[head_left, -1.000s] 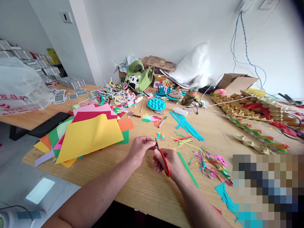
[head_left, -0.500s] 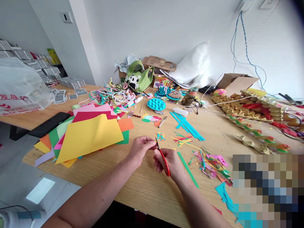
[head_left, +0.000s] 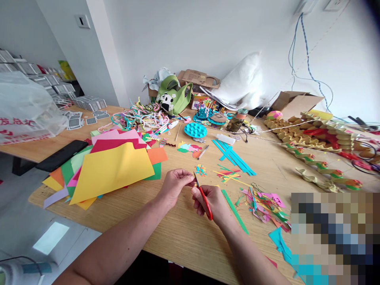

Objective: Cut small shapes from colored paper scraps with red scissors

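Observation:
My right hand (head_left: 210, 202) grips a pair of red-handled scissors (head_left: 204, 201), the blades pointing up and away from me. Close by on the left, my left hand (head_left: 175, 185) is closed in a pinch, its fingertips beside the scissor tips. Whatever lies between those fingers is too small or hidden to make out. Just beyond the blades sits a little heap of tiny blue, orange and yellow paper bits (head_left: 201, 170). Thin coloured paper strips (head_left: 228, 175) lie to its right, and a long green strip (head_left: 234, 211) runs beside my right wrist.
Coloured paper sheets (head_left: 115, 170) are piled at left near a black phone (head_left: 62, 155). Blue strips (head_left: 233, 157) and paper scraps (head_left: 264, 204) lie at right. Farther back are a blue round piece (head_left: 195, 130), a glass jar (head_left: 236, 122), a green bag (head_left: 175, 99) and egg cartons (head_left: 303, 132).
Both hands stay almost in place. The scissor tips have shifted very slightly; nothing else visibly differs.

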